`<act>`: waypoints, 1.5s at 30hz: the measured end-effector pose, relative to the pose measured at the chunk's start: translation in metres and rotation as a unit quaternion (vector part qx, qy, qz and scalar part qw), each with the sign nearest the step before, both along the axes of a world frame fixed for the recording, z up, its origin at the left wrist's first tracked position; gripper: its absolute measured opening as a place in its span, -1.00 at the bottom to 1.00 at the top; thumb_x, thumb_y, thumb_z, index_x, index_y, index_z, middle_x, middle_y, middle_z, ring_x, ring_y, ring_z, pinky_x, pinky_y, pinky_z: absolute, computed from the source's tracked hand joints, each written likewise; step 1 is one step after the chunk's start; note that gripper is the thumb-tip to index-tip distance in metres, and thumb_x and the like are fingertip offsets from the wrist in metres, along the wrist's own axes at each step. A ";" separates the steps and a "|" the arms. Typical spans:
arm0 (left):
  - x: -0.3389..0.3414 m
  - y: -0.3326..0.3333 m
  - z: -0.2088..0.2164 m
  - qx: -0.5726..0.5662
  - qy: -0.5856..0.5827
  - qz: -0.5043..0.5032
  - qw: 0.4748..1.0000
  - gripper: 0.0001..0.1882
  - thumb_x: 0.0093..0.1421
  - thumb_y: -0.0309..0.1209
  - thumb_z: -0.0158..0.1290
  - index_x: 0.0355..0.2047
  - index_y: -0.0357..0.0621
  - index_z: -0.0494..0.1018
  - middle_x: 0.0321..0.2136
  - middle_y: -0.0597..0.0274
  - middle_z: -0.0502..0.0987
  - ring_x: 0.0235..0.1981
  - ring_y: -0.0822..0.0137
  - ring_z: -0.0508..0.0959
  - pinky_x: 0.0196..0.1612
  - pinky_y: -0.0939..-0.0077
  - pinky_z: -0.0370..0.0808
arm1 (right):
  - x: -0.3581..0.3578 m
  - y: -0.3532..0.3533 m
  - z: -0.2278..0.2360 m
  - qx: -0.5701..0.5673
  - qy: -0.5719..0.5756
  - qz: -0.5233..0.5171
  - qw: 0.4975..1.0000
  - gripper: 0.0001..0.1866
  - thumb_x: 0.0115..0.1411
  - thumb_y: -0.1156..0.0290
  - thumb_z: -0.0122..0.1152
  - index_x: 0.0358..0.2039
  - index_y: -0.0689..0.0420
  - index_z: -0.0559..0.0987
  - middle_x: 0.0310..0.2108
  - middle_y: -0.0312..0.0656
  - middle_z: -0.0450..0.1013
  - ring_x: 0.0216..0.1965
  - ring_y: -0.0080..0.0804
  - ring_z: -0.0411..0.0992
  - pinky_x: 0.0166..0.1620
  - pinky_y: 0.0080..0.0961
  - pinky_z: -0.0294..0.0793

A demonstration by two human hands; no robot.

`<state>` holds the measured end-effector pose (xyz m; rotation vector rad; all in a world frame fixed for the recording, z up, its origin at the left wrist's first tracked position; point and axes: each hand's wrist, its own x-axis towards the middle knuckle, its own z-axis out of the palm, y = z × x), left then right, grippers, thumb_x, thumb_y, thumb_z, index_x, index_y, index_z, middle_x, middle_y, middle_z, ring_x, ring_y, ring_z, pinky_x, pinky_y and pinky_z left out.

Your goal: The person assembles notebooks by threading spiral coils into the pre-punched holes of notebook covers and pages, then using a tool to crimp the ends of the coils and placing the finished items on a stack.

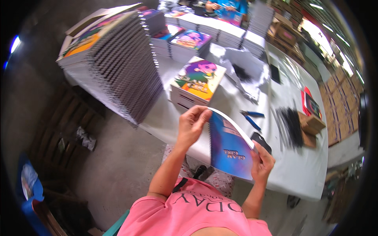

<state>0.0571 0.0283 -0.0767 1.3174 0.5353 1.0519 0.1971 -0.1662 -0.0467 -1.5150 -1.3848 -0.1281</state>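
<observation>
1. A white-covered table (293, 175) stretches across the room before us.
2. At its near edge is a person in a pink shirt (197, 214).
3. A tall stack of spiral-bound books (122, 74) rises on the left.
4. A blue notebook (230, 147), far edge bowed, is held over the table's near edge.
5. The left hand (193, 124) pinches its far corner by the spiral; the right hand (262, 162) clasps the opposite side.
6. Blue-handled pliers (251, 114) lie just beyond.
</observation>
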 end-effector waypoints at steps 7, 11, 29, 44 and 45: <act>-0.038 -0.007 0.032 -0.057 -0.088 -0.017 0.994 -0.79 0.10 -0.37 0.16 -0.35 -0.27 0.48 -0.47 0.33 0.50 -0.42 0.58 0.45 -0.31 0.69 0.39 | 0.006 0.003 -0.002 -0.017 0.087 0.025 0.996 -0.70 0.06 0.44 0.27 -0.19 0.28 0.50 -0.57 -0.22 0.48 -0.57 -0.66 0.35 -0.49 -0.74 0.29; -0.069 -0.011 0.054 0.024 -0.186 -0.065 0.980 -0.84 0.09 -0.43 0.14 -0.37 -0.26 0.48 -0.39 0.24 0.50 -0.36 0.55 0.46 -0.27 0.67 0.38 | 0.006 0.023 0.013 0.000 0.207 0.113 0.972 -0.65 0.03 0.39 0.32 -0.18 0.22 0.47 -0.51 -0.25 0.47 -0.53 -0.67 0.34 -0.43 -0.76 0.30; -0.079 -0.015 0.090 0.356 0.058 0.187 0.914 -0.37 -0.08 -0.44 0.27 0.04 -0.14 0.32 -0.32 0.09 0.53 -0.40 0.26 0.56 -0.34 0.46 0.48 | -0.033 0.081 0.070 0.138 0.399 0.220 0.879 -0.47 0.18 0.40 0.05 0.13 0.26 0.18 0.00 -0.14 0.32 0.00 -0.34 0.33 0.07 -0.45 0.27; -0.233 0.157 0.190 0.175 -0.100 0.409 0.890 -0.39 0.16 0.04 -0.04 0.04 -0.19 0.34 0.02 0.02 0.36 0.08 0.25 0.31 0.15 0.43 0.14 | -0.136 0.361 0.243 -0.102 0.068 0.248 0.961 -0.03 -0.13 0.11 0.40 0.14 0.44 0.13 0.10 0.11 0.19 0.12 -0.16 0.22 0.11 -0.36 0.27; -0.224 0.157 0.187 0.168 0.007 0.422 0.891 -0.46 0.16 0.01 -0.01 -0.02 -0.14 0.38 -0.07 0.06 0.42 -0.01 0.27 0.37 0.07 0.46 0.22 | -0.126 0.371 0.239 -0.160 -0.164 0.118 0.966 0.11 -0.20 -0.04 0.41 0.18 0.41 0.08 0.14 0.16 0.14 0.17 -0.11 0.16 0.16 -0.28 0.20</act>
